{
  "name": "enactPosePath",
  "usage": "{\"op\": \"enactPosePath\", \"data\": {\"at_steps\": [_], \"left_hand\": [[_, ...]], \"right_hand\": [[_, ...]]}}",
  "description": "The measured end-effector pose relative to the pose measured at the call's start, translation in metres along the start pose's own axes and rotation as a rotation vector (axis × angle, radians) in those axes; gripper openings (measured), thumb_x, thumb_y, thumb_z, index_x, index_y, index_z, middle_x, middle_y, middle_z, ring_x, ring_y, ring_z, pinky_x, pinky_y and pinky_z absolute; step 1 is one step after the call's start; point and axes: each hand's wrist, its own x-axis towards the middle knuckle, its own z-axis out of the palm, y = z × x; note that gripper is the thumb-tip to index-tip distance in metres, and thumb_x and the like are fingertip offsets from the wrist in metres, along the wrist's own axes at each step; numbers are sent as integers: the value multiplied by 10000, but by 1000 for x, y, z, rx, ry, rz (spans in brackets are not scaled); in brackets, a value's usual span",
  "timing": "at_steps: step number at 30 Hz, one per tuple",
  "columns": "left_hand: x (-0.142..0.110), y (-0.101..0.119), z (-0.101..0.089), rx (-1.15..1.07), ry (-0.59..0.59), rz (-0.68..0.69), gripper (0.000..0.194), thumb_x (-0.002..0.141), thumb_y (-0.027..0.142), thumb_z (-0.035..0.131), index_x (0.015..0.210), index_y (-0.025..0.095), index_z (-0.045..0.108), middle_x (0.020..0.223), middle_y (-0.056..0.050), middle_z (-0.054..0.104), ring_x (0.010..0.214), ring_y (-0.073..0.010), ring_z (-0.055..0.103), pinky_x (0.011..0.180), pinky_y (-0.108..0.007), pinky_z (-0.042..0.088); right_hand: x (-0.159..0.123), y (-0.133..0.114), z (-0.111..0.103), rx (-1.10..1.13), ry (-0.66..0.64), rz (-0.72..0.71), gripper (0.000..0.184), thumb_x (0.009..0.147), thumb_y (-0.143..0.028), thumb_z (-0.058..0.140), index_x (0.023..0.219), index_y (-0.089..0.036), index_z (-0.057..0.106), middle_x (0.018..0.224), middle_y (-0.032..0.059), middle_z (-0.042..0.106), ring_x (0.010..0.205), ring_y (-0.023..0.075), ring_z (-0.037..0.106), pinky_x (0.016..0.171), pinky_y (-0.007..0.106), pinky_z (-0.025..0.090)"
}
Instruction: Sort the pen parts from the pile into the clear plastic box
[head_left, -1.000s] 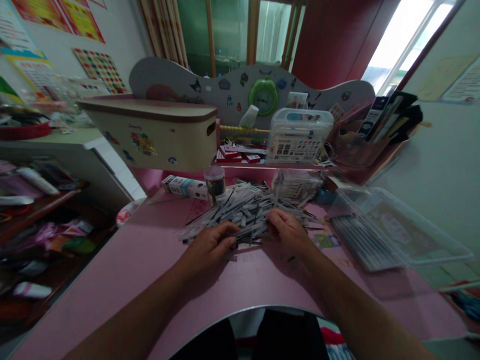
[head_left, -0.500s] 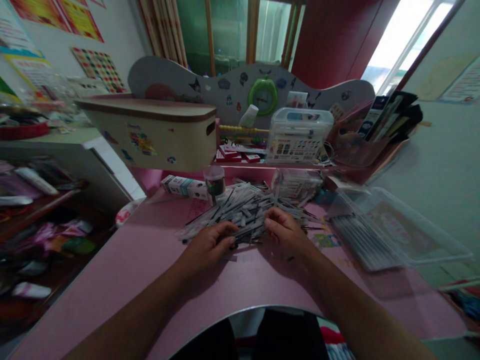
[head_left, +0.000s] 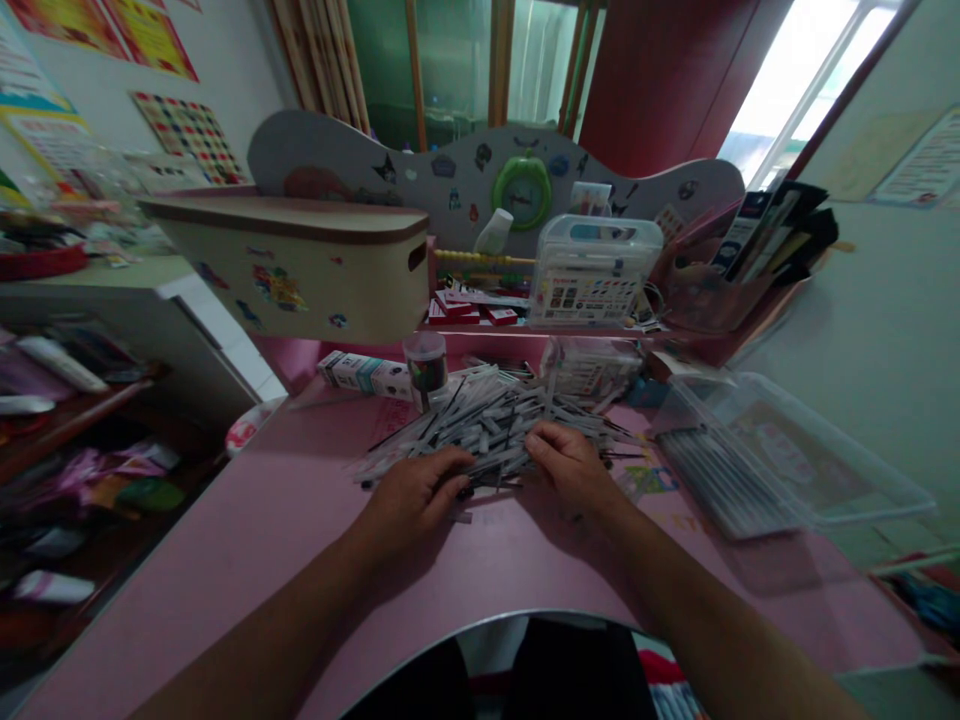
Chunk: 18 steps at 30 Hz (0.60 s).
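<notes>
A loose heap of thin grey and clear pens (head_left: 487,410), crossing in many directions, lies on the pink desk. At its near left edge is my left hand (head_left: 416,490), with thumb and fingers curled in around a slim pen with a dark end. My right hand (head_left: 566,460) is at the near right edge, its thumb and forefinger pinched together. What sits in that pinch is hidden by the fingers. To the right, a clear plastic box (head_left: 870,490) stands with a row of similar grey pens (head_left: 727,480) lined up side by side in it.
Behind the heap are a clear cup (head_left: 426,365), a long printed carton (head_left: 364,374) and a clear case (head_left: 592,365). The shelf above holds a cream bin (head_left: 315,280), a handled clear case (head_left: 592,280) and a green clock (head_left: 523,195). The desk's front edge (head_left: 525,612) curves inward.
My right thumb and fingers have drawn closer together at the heap's edge. The left hand stays nearly in place. The whole view has shifted slightly.
</notes>
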Motion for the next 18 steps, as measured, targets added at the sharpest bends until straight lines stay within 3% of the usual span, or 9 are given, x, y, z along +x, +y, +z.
{"op": "enactPosePath", "data": {"at_steps": [3,5,8,11,14,18], "left_hand": [[0,-3,2,-76,34,-10,169,915,239,554,965,220,713,853,-24,715,779,-196,620,720,-300,421],[1,-5,3,-287,71,-80,122,898,262,587,965,216,679,838,-24,705,743,-185,610,686,-292,446],[4,-8,4,-779,143,-248,176,867,336,643,987,225,580,802,-7,691,660,-164,594,604,-282,502],[8,-8,3,-1024,184,-339,259,768,315,757,908,192,577,824,-21,693,643,-141,602,576,-260,527],[10,-7,3,-1165,180,-365,248,770,308,775,898,175,609,802,-11,665,628,-129,617,564,-240,528],[10,-12,6,-1246,132,-359,267,755,275,806,906,175,609,779,8,640,611,-114,617,550,-220,525]], "right_hand": [[-1,1,1,25,74,12,324,879,-449,614,683,-203,537,642,-21,484,601,133,446,564,250,369],[0,0,-1,-32,151,-31,314,921,-457,555,725,-212,550,644,-21,484,593,138,442,569,257,372],[4,-1,-6,-358,234,-239,172,928,-337,535,863,-208,627,810,30,596,770,187,537,733,310,435],[8,1,-7,-722,263,-405,186,889,-197,535,997,-179,685,1016,100,639,995,252,533,914,391,417],[10,2,-2,-947,242,-402,316,882,-140,521,1146,-166,692,1117,126,629,1052,275,503,955,418,394],[10,-1,7,-1140,197,-333,331,866,-175,570,1175,-171,690,1153,134,626,1073,304,487,954,439,373]]}}
